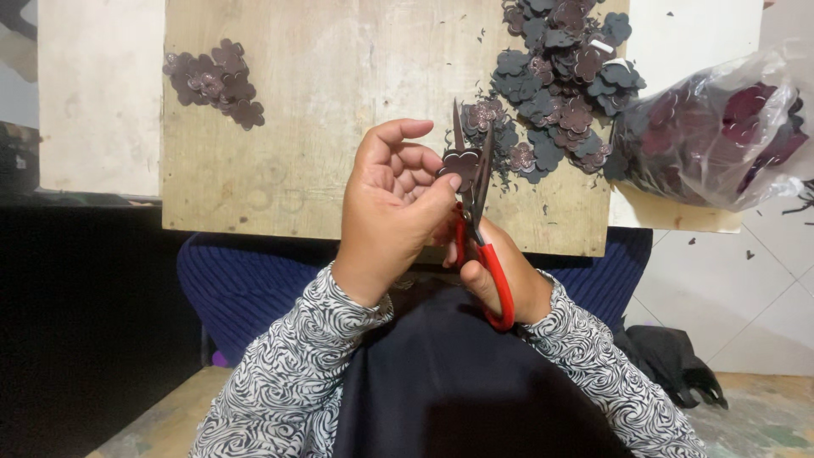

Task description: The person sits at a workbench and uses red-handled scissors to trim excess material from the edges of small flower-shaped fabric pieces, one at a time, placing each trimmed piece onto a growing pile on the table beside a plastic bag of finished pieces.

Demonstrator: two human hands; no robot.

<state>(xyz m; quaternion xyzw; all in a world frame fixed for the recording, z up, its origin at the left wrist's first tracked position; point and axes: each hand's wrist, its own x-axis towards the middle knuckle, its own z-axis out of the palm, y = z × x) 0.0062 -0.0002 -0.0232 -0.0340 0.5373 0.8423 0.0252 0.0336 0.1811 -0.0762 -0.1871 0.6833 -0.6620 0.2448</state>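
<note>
The left hand [392,212] pinches a small dark flower-shaped cutout [459,163] over the near edge of the worn wooden board [339,102]. The right hand [500,276], largely hidden behind the left, grips red-handled scissors [476,220], blades open around the cutout. A heap of similar cutouts [555,85] fills the board's far right corner; a clear plastic bag [721,136] is cut off at right.

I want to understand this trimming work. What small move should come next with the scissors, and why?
Probably close the scissors for a short snip along the flower-shaped piece. The left hand pinches that dark piece right at the blades, which stand slightly apart, and the right hand grips the red handles. Fine scraps on the wooden board suggest trimming.
</note>
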